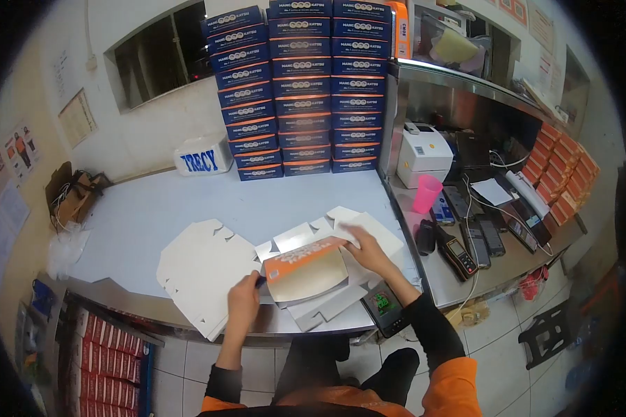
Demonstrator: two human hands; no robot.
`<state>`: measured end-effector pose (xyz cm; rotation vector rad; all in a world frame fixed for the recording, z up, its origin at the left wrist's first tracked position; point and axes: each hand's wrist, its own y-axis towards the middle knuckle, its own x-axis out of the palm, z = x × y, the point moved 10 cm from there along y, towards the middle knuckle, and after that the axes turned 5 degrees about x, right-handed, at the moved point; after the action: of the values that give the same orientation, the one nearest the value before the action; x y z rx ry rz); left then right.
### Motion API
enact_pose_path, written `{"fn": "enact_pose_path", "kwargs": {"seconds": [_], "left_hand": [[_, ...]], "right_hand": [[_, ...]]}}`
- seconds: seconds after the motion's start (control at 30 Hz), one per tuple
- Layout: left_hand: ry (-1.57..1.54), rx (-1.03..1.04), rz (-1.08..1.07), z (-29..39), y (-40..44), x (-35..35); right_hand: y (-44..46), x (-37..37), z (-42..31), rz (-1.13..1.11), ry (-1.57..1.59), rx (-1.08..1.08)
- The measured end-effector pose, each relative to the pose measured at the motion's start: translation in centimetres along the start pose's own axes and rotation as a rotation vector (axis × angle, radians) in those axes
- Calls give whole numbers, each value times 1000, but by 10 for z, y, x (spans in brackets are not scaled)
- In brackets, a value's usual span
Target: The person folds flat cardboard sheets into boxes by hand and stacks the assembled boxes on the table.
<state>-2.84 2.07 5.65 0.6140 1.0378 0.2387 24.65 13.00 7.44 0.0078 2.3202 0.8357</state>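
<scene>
"MANG KATSU" boxes [301, 87] stacked behind, left hand [244, 297], right hand [366, 253], grip pinching orange carton [302, 258]

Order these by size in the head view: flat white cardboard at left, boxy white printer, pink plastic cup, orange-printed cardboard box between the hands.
Largest to smallest:
1. White cardboard
2. Orange-printed box
3. White printer
4. Pink cup

And there's the widest lane: bare table [139, 198] across the middle left, room for a hand to pass between the flat cartons [198, 271] and the stacks [302, 87] walling off the upper centre. The foam block [202, 156] pinches its back edge! Dead centre, the open box [309, 278] fills the gap between left hand [243, 297] and right hand [364, 247]. Right of frame, cup [426, 193] and phones [476, 243] crowd any route.
</scene>
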Motion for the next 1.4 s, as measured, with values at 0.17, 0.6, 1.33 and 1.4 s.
{"fn": "enact_pose_path", "kwargs": {"seconds": [0.17,0.6,1.33,1.4], "left_hand": [[-528,-364,41,9,-9,25],[-424,-206,62,4,85,75],[-567,-293,-316,-9,62,93],[-553,-201,-276,-13,58,92]], "right_hand": [[-15,48,11,-340,152,184],[38,29,31,5,-39,265],[12,37,50,-327,218,88],[10,35,50,-341,172,47]]}}
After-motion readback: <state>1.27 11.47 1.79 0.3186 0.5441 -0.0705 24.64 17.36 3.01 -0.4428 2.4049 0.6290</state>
